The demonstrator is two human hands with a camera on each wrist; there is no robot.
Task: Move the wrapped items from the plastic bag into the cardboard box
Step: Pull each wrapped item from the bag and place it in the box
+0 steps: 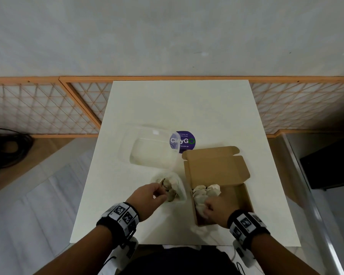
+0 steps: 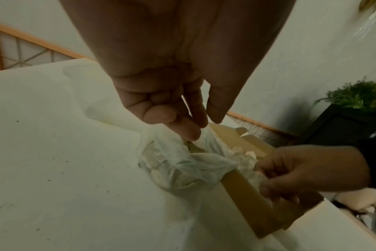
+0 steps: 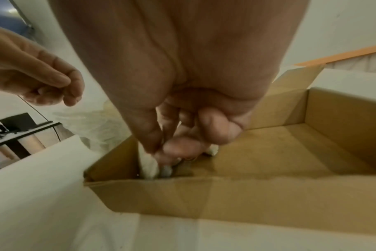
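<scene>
Several white paper-wrapped items are lying in the brown cardboard box, the right hand is pinching one wrapped item there, and more are waiting in the clear plastic bag at the left hand, its grip unclear.

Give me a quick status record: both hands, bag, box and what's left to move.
left hand: at the mouth of the plastic bag; grip unclear
right hand: inside the cardboard box, pinching a wrapped item at its near-left corner
boxed items: several, along the box's left side
bagged items: some inside, not yet moved
box lid: open
</scene>
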